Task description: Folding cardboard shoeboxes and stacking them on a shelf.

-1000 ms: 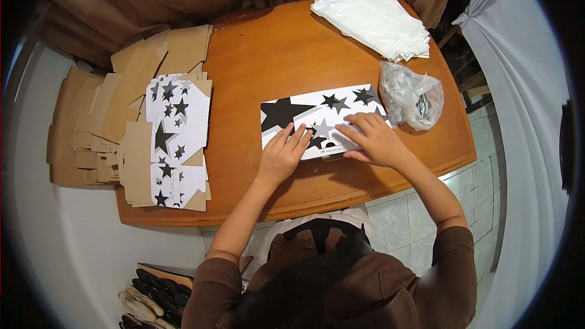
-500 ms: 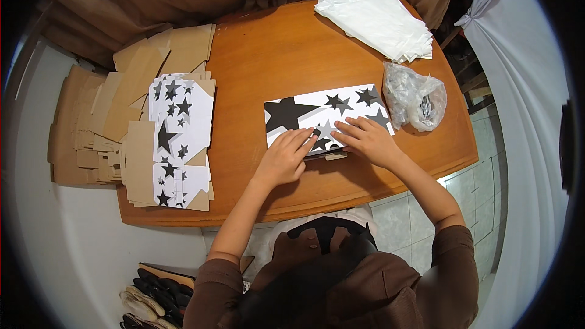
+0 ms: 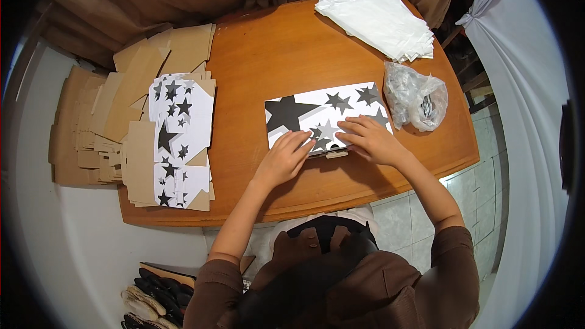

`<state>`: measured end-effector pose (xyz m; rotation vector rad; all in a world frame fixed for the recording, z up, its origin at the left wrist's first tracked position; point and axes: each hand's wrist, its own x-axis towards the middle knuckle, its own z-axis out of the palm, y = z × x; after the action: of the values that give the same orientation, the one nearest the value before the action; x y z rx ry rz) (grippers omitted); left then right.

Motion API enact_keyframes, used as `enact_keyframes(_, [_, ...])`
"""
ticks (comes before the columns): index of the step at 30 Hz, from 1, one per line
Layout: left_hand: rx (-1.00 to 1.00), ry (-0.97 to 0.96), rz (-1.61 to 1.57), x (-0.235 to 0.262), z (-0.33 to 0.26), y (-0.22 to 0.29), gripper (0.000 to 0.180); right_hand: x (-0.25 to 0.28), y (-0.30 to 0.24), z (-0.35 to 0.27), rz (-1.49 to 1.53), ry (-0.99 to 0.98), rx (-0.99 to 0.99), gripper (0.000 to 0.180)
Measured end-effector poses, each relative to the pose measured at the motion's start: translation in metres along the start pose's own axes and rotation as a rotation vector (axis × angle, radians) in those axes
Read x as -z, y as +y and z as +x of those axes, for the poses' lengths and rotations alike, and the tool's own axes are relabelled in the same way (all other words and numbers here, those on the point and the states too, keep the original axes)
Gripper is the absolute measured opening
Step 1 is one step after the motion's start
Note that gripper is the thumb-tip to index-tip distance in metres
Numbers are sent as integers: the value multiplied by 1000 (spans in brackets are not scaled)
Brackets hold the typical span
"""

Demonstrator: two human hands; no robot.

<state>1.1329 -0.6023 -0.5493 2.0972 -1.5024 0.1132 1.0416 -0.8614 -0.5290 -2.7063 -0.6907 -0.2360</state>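
A white cardboard box [image 3: 326, 119] with black and grey stars lies on the wooden table in front of me, its lid down. A small brown tab [image 3: 336, 154] sticks out at its near edge. My left hand [image 3: 282, 158] rests on the near left part of the lid, fingers stretched and slightly bent. On the near right part lies my right hand [image 3: 373, 141], its fingers spread over the top. Neither hand grips anything that I can see; my right thumb is partly hidden at the near edge.
Flat star-printed cardboard blanks [image 3: 198, 125] lie at the table's left, beside stacked brown cardboard [image 3: 109, 109]. White paper sheets [image 3: 375, 18] are piled at the far right. A clear plastic bag [image 3: 414, 97] stands right of the box. Shoes [image 3: 155, 298] lie at lower left.
A small dark piece at my left fingertips no longer shows there. Both hands have shifted slightly on the lid, while the box stays almost in place.
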Motion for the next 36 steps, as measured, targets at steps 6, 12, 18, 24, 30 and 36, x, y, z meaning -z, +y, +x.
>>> enact_keyframes(6, [4, 55, 5, -2, -2, 0, 24, 3, 0, -12, 6, 27, -42, 39])
enact_keyframes(12, [-9, 141, 33, -13, -11, 9, 18, -22, -10, -25, -129, 185, -79, 34])
enact_keyframes(18, [-2, 237, 93, -22, -17, 12, 24, -36, -12, -26, -175, 297, -104, 32])
enact_keyframes(24, [-15, 269, 112, -31, -22, 9, 25, -38, -14, -27, -166, 306, -101, 35])
enact_keyframes(30, [-21, 363, 115, -40, -23, 9, 26, -41, -12, -29, -147, 342, -99, 33])
enact_keyframes(36, [-19, 426, 90, -47, -23, 10, 27, -45, -13, -30, -105, 379, -135, 23])
